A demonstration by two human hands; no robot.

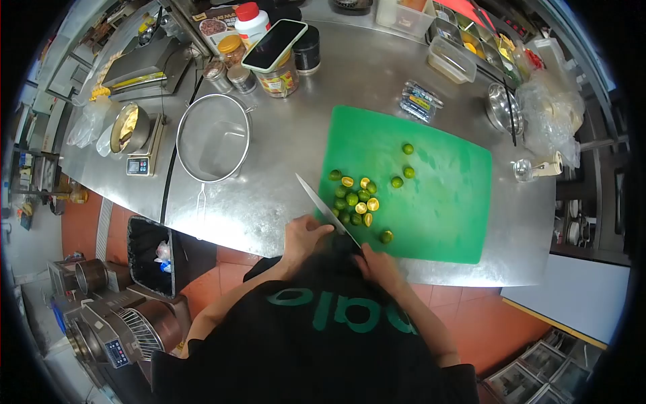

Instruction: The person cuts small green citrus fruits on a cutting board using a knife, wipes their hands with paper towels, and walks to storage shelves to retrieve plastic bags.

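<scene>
Black shirt nears counter edge; right hand grips knife; left hand bends fingers, hold unclear; citrus dots board, right side open.

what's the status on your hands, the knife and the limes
Right hand holding knife, handle hidden. Left hand close beside the blade, contact unclear. Whole limes and cut limes on green board.
</scene>
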